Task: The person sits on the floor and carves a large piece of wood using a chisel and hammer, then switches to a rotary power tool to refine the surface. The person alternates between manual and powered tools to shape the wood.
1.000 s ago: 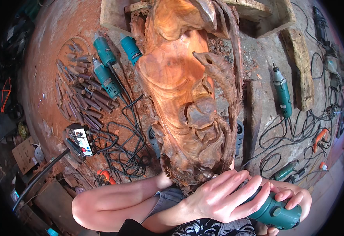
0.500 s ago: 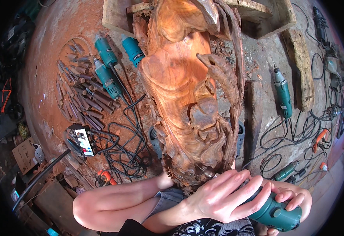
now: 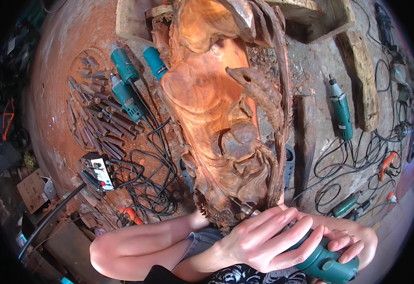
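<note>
A large reddish-brown wood carving, with gnarled, hollowed edges, stands or leans before me between my legs. My left hand wraps round the front part of a green electric die grinder. My right hand has its fingers curled over the rear of the same grinder's body; the rest of that hand is mostly hidden. The grinder's metal nose points up and left into the rough lower end of the carving. Its bit is hidden there, so contact with the wood cannot be made out.
Left on the dusty floor lie several green grinders, a pile of dark cylindrical rods, tangled black cables and a control box. Right are another green grinder, a wooden beam and more cables. A wooden trough lies behind.
The carving's upper part has shifted slightly left. The grinder has moved a little left and down, with both hands still round it.
</note>
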Motion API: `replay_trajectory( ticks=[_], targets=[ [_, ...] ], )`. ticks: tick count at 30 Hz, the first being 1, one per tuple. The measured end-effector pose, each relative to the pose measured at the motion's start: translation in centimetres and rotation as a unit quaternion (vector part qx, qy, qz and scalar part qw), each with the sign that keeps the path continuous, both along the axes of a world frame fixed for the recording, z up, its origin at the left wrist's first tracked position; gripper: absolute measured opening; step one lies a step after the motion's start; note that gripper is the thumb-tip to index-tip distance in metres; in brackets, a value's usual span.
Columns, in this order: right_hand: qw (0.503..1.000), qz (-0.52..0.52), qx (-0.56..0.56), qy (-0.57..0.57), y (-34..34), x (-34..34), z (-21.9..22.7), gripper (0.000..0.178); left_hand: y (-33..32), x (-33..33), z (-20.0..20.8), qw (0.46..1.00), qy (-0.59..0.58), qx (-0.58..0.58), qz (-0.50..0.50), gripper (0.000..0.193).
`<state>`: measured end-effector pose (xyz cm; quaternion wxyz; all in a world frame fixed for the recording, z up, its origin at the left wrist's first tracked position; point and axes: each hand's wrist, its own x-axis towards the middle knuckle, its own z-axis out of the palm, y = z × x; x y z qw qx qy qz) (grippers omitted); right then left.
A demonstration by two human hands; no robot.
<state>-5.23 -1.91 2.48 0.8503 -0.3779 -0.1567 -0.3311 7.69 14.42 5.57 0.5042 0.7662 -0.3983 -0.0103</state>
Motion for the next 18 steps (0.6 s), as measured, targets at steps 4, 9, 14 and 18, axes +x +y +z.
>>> replay_trajectory(
  ticks=[4, 9, 14, 18],
  targets=[
    [0.994, 0.102, -0.040, 0.008, -1.8, 0.7, 0.3, 0.069, 0.4, -0.2, 0.9, 0.999, 0.020, -0.001, 0.025, 0.030],
    [0.936, 0.245, -0.165, 0.190, -4.7, 1.2, 3.8, 0.073, 0.0, -0.9, 0.2, 0.999, 0.029, -0.008, 0.013, 0.030],
    [0.957, 0.220, -0.125, 0.142, -3.7, 1.2, 2.8, 0.062, 0.1, -1.1, 0.9, 0.999, 0.027, -0.006, 0.018, 0.030],
    [0.986, 0.138, -0.069, 0.061, -2.8, -0.6, 1.0, 0.052, -0.4, -0.9, 0.4, 0.999, 0.029, -0.022, 0.001, 0.029]
  ],
)
